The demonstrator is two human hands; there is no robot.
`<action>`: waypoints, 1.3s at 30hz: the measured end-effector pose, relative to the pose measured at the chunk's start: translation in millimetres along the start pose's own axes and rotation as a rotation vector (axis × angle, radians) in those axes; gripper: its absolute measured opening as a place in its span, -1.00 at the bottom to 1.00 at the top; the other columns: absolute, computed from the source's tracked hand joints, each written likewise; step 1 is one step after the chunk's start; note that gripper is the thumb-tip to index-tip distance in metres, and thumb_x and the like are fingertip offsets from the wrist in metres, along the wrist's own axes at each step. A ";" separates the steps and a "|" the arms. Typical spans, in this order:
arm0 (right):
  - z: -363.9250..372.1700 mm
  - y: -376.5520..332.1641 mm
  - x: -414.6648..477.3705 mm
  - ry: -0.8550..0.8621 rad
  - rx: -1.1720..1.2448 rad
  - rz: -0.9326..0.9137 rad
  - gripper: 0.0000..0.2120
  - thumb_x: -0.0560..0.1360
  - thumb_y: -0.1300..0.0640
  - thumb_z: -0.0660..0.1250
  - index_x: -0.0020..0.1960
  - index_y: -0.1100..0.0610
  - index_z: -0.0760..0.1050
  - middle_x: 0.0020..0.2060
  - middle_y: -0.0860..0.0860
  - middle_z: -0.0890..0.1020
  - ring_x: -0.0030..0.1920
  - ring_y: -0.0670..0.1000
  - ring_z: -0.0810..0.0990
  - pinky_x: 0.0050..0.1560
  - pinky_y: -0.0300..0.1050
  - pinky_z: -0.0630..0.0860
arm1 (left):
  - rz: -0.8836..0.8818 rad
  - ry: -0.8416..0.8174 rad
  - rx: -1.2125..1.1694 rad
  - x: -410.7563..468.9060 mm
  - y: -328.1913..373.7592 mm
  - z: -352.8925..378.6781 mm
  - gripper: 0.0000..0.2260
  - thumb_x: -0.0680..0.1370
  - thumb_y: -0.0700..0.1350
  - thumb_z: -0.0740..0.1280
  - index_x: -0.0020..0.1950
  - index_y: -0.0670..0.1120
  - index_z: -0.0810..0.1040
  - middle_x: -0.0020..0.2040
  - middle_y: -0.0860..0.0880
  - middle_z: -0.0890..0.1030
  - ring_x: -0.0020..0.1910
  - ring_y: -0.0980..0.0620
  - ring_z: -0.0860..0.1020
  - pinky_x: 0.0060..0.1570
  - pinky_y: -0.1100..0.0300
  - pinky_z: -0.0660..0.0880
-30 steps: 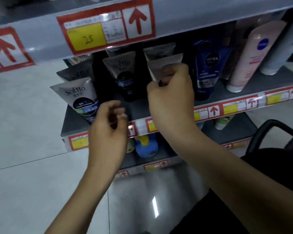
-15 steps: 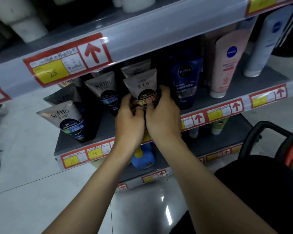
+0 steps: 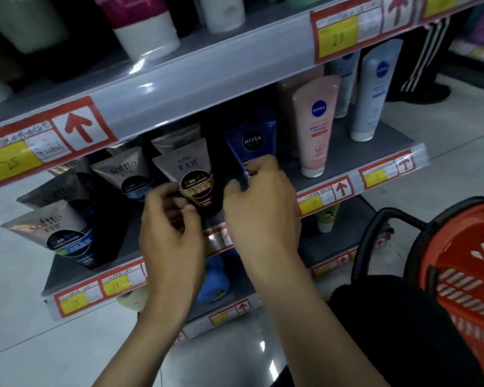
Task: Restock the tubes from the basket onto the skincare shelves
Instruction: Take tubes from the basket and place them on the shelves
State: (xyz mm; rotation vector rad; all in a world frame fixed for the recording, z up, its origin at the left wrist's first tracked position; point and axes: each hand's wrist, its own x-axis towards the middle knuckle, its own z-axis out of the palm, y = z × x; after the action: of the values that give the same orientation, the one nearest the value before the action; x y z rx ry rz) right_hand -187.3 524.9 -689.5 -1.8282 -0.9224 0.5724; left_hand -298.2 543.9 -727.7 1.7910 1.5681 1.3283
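Note:
A grey tube with a brown label (image 3: 192, 174) stands upright on the middle skincare shelf (image 3: 344, 152), between grey Softto tubes (image 3: 126, 171) and a blue Nivea tube (image 3: 252, 143). My left hand (image 3: 173, 230) hovers just in front of the brown-label tube with loosely curled fingers and holds nothing. My right hand (image 3: 263, 210) is to its right, fingers loosely bent, its fingertips over the blue Nivea tube's lower part; I cannot tell if they touch. The red basket (image 3: 470, 263) sits at the lower right, its contents hidden.
A pink Nivea tube (image 3: 316, 121) and pale blue bottles (image 3: 375, 90) stand further right on the same shelf. More Softto tubes (image 3: 53, 230) lean at the left end. Shelves above and below hold other products. A person's striped trouser leg (image 3: 428, 57) shows at the upper right.
Both hands held the brown-label tube on the shelf half a second ago; they have let go and drawn apart, the right hand shifting toward the blue Nivea tube. The view tilted up.

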 end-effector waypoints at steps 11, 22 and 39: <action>-20.6 17.0 41.4 -0.042 -0.021 0.063 -0.51 0.50 0.18 0.31 0.39 0.04 0.29 0.24 0.12 0.54 0.21 0.18 0.52 0.08 0.03 0.50 | -0.067 -0.369 -0.077 10.2 29.6 72.1 -0.47 0.59 -0.21 0.29 0.52 -0.01 0.20 0.28 0.01 0.54 0.24 0.06 0.52 0.28 0.13 0.44; -17.5 15.8 46.7 -0.091 -0.047 0.057 -0.61 0.51 0.17 0.26 0.33 0.11 0.35 0.14 0.15 0.57 0.13 0.18 0.55 0.02 0.00 0.46 | -0.073 -0.354 -0.062 8.3 26.3 73.6 -0.47 0.58 -0.20 0.31 0.51 0.03 0.21 0.20 0.08 0.54 0.17 0.15 0.53 0.16 0.25 0.45; -124.0 72.9 86.0 -0.045 -0.630 -0.215 -0.64 0.58 0.10 0.25 0.34 0.15 0.28 0.06 0.16 0.60 -0.01 0.20 0.60 -0.05 0.09 0.58 | 0.277 -0.403 0.291 -0.6 86.7 110.3 -0.53 0.60 -0.16 0.26 0.50 -0.08 0.26 0.22 -0.12 0.59 0.12 -0.09 0.57 0.05 0.16 0.45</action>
State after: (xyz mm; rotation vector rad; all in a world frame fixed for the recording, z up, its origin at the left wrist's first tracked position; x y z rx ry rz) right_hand -21.1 507.7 -702.8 -2.2266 -1.4225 0.1922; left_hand -159.3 548.9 -709.2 2.3476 1.3767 0.7959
